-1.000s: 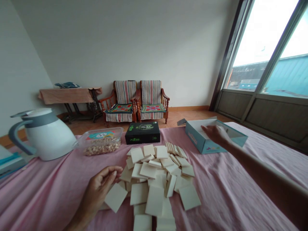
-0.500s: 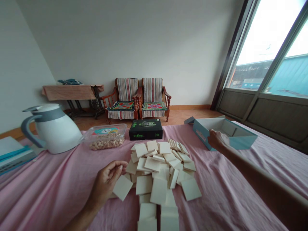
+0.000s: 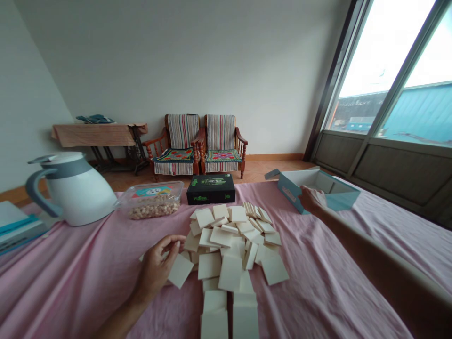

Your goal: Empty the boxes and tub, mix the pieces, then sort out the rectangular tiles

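A heap of several cream square tiles (image 3: pixel 231 245) lies on the pink tablecloth (image 3: pixel 318 282) in front of me. My left hand (image 3: pixel 157 268) rests at the heap's left edge with its fingers curled over the top of one tile (image 3: pixel 180 270). My right hand (image 3: pixel 311 199) reaches out to the open light-blue cardboard box (image 3: pixel 339 200) at the right and grips its near wall. The box looks empty inside.
A white and grey jug (image 3: pixel 72 189) stands at the left, next to a clear tub of nuts (image 3: pixel 152 200) and a black box (image 3: pixel 211 189). Books (image 3: pixel 17 227) lie at the far left edge. Two wooden armchairs (image 3: pixel 201 146) and a window are beyond the table.
My right hand came out of the blue box and now holds its near wall. The left hand stayed at the heap's left edge, shifting slightly on the tile.
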The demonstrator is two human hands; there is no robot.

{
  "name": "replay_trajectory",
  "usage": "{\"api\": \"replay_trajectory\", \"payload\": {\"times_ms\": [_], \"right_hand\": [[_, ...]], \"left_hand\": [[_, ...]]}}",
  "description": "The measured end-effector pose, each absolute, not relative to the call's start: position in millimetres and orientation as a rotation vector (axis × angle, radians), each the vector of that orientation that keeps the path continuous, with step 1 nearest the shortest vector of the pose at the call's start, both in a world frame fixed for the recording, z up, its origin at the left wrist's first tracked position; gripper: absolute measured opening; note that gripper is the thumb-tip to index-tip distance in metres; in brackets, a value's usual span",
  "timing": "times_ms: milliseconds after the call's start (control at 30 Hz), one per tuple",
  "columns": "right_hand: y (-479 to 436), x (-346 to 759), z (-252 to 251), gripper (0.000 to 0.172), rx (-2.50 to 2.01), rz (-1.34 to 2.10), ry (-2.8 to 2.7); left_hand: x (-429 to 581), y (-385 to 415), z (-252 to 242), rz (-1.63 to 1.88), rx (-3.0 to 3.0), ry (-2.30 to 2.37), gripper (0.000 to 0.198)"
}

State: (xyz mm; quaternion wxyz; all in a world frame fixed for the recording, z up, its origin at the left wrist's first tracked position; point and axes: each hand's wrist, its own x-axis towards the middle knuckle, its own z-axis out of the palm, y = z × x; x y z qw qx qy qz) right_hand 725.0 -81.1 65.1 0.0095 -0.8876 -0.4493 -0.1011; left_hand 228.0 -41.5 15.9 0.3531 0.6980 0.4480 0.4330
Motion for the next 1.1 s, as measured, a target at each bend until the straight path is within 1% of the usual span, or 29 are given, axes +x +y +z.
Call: {"api": "replay_trajectory", "payload": {"times_ms": [133,533,767,1000,1100], "right_hand": [[-76.2,719.8,65.1,0.03,-2.753,-0.339,-1.392],[-82.5,705.9,62.6,0.022,-2.764,-0.323,-1.442],[-100.8,698.8,67.6,0.026,-2.759,-0.406,-1.403],[-111.9,709.1,59.4,0.024,-2.756,-0.367,-1.449],[-112.6,707.6,57.5,0.028,-2.726,-0.433,-1.42]], "left_hand": [[229.1,-43.9,18.1,1.145,1.881,1.182,0.034],[225.9,-40.2,9.5,1.147,2.0,1.23,0.034],[226.4,-42.4,13.1,1.156,1.989,1.245,0.034],[227.5,-40.7,10.7,1.175,1.976,1.235,0.033],[228.5,-43.3,11.0,1.178,1.974,1.231,0.032]]}}
